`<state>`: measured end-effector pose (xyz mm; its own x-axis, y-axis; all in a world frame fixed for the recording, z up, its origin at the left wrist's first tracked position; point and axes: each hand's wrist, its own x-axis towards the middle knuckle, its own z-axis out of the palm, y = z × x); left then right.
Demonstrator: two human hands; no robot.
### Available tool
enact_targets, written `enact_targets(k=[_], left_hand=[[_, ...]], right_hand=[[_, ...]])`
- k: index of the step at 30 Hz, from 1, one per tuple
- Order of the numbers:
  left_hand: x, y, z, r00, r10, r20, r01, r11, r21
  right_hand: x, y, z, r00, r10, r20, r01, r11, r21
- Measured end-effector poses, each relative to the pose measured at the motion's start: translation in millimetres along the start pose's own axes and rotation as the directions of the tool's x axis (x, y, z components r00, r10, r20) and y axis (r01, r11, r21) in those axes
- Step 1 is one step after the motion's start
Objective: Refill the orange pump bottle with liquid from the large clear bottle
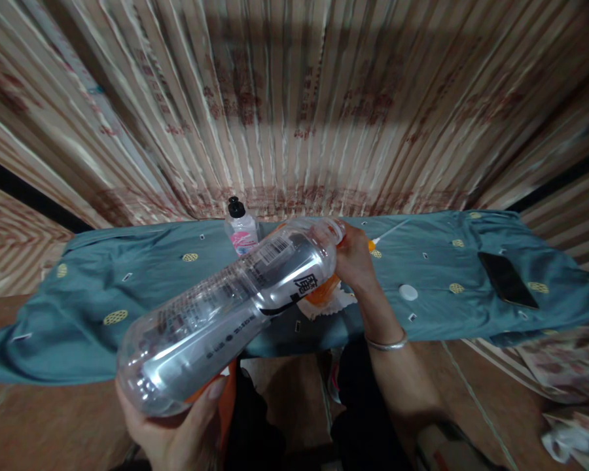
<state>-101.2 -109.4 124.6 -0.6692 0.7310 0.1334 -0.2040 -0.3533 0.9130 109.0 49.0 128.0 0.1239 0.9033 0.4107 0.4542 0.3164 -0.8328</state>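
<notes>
A large clear plastic bottle [226, 314] with black print and a barcode lies tilted across my view, its neck up to the right. My left hand [177, 418] cups its rounded base, thumb along the lower side. My right hand [356, 255] is closed at the neck end; the fingers are mostly hidden behind the bottle. Under the neck, a crinkled orange packet [326, 294] with a pale jagged edge rests on the cloth, partly covered. A white round cap [408, 292] lies right of my right wrist.
A small clear bottle [240, 232] with a black top and pink label stands behind. A thin white stick with an orange end [372, 245] lies beyond my right hand. A black phone [508, 280] rests on the right of the green cloth [152, 281]. Striped curtains hang behind.
</notes>
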Motion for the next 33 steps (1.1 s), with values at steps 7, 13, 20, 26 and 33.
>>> enact_targets(k=[7,13,20,26,33], left_hand=[[-0.6,-2.3,-2.5,0.999,-0.030,-0.026,0.030,0.999,0.019],[1.0,-1.1,-2.0,1.000,0.003,0.000,-0.003,0.999,0.039],[1.8,-4.8,-5.6,1.000,0.012,-0.025,-0.012,1.000,0.025],[-0.9,-0.3,-1.8,1.000,-0.009,-0.024,0.010,0.999,0.040],[-0.7,1.0,1.1,1.000,0.005,-0.002,-0.005,1.000,0.024]], right_hand=[[0.7,0.9,0.3,1.000,-0.006,-0.015,0.006,1.000,0.005],[1.5,0.9,0.1,1.000,-0.011,-0.001,0.011,1.000,0.023],[0.9,2.0,0.7,1.000,0.010,0.003,-0.010,1.000,0.009],[0.9,1.6,0.5,1.000,0.002,0.006,-0.002,1.000,0.014],[1.5,0.2,0.3,1.000,-0.001,-0.004,0.001,1.000,-0.014]])
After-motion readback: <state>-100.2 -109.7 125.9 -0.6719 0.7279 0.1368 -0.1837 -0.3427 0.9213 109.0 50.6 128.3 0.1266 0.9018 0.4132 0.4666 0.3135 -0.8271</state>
